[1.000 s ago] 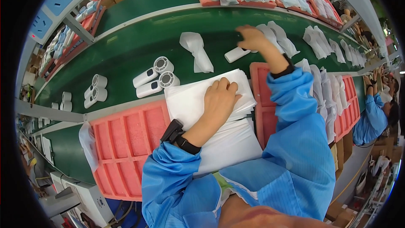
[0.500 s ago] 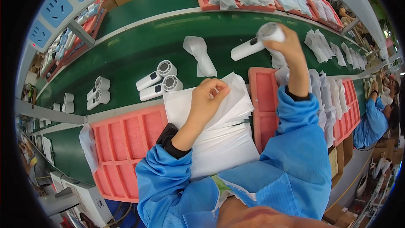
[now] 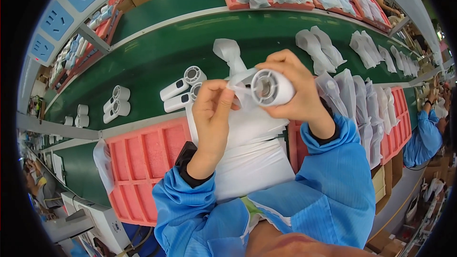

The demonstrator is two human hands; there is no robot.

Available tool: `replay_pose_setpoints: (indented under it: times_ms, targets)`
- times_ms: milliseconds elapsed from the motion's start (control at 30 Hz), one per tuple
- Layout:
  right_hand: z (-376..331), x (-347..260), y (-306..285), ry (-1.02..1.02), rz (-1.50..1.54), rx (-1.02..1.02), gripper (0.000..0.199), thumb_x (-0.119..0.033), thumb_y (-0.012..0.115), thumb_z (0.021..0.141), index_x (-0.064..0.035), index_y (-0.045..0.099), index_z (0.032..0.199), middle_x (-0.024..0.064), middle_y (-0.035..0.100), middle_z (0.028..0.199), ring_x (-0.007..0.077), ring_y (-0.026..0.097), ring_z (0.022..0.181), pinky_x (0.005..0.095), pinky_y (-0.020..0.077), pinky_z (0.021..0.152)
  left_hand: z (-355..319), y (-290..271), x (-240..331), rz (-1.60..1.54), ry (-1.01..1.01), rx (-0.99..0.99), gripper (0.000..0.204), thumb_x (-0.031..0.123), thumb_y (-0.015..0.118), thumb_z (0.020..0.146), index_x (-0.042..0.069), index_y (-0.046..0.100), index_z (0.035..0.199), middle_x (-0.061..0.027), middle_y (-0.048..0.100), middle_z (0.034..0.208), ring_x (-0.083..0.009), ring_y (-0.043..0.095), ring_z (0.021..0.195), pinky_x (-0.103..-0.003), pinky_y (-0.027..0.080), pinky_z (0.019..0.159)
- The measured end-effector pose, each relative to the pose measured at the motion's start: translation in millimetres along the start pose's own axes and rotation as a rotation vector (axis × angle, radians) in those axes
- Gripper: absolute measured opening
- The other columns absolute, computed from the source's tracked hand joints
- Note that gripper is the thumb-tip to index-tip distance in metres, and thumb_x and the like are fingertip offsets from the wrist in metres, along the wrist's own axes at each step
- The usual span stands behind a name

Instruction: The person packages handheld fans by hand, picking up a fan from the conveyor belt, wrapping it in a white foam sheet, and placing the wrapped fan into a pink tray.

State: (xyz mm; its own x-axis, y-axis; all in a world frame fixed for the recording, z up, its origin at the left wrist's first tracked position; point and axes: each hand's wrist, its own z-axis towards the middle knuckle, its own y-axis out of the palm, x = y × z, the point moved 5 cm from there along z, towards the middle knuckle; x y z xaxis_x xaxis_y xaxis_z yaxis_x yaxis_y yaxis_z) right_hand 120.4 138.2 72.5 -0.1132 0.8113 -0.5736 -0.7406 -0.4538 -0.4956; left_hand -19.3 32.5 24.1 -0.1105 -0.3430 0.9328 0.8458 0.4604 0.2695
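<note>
A white handheld fan [image 3: 272, 88] is in my right hand [image 3: 297, 85], with its round grille turned toward me. My left hand [image 3: 212, 112] pinches the edge of a thin translucent white bag [image 3: 242, 96] beside the fan's head. Most of the fan's handle is hidden, so I cannot tell how far it is in the bag. Below both hands lies a stack of white bags [image 3: 252, 162]. A bagged fan [image 3: 228, 52] rests on the green belt just beyond my hands. Two bare fans [image 3: 176, 89] lie left of my left hand, one partly covered by it.
Pink divided trays flank the stack: the left tray [image 3: 147, 166] has bare compartments, the right tray [image 3: 397, 123] holds several bagged fans [image 3: 354, 97]. More bagged fans [image 3: 320, 50] and bare fans [image 3: 116, 100] sit along the green belt [image 3: 157, 43]. A co-worker's blue sleeve [image 3: 421, 140] shows far right.
My right hand has brought the fan left and nearer, turning its grille toward me. My left hand has risen from the stack with a bag's edge and now meets the fan.
</note>
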Motion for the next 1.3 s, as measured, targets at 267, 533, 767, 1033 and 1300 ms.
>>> replay_pose_setpoints:
  times_ms: [267,533,767,1033,1300]
  targets:
    - [-10.7,-14.1,35.6,-0.068,-0.164,-0.017,0.074,0.002,0.079,0.056,0.0002,0.058,0.126,0.0138,0.054,0.110,0.0267,0.058,0.094,0.0331,0.0495,0.076,0.1,-3.6,3.6,-0.277,-0.071,-0.151,0.005,0.007,0.058,0.096,0.006,0.059,0.101,-0.0031,0.062,0.087,-0.0093,0.058,0.080,-0.025,0.045,0.069]
    - [-13.7,-13.5,36.0,-0.012,-0.245,-0.041,0.073,0.002,0.077,0.059,-0.0001,0.056,0.130,0.0151,0.054,0.107,0.0292,0.056,0.093,0.0344,0.0489,0.073,-36.5,31.8,26.2,0.739,0.803,-0.100,0.045,-0.007,0.068,0.066,0.006,0.068,0.109,-0.0084,0.062,0.087,-0.0184,0.057,0.069,-0.027,0.045,0.056]
    - [-14.0,10.9,22.7,0.089,-0.205,0.184,0.068,-0.008,0.083,0.059,-0.0015,0.050,0.118,0.0143,0.051,0.106,0.0312,0.055,0.089,0.0372,0.0494,0.067,-31.4,37.3,26.9,0.871,0.765,-0.012,0.055,-0.006,0.068,0.058,0.006,0.068,0.112,-0.0082,0.062,0.096,-0.0218,0.058,0.068,-0.029,0.047,0.053]
    - [-24.3,10.6,42.3,0.192,0.022,0.131,0.068,-0.010,0.084,0.063,-0.0031,0.044,0.118,0.0121,0.049,0.111,0.0257,0.054,0.101,0.0351,0.0476,0.080,-7.7,23.9,11.6,0.879,0.561,0.001,0.066,-0.002,0.072,0.061,0.009,0.058,0.125,-0.0121,0.054,0.117,-0.0235,0.062,0.082,-0.031,0.051,0.064]
    - [-14.7,7.8,29.6,0.144,0.016,0.116,0.065,-0.012,0.083,0.066,-0.0042,0.047,0.119,0.0132,0.054,0.110,0.0256,0.056,0.103,0.0338,0.0490,0.079,23.7,-21.5,6.2,0.134,0.111,-0.123,0.047,0.005,0.079,0.070,0.008,0.060,0.113,-0.0104,0.052,0.122,-0.0217,0.059,0.100,-0.029,0.051,0.077]
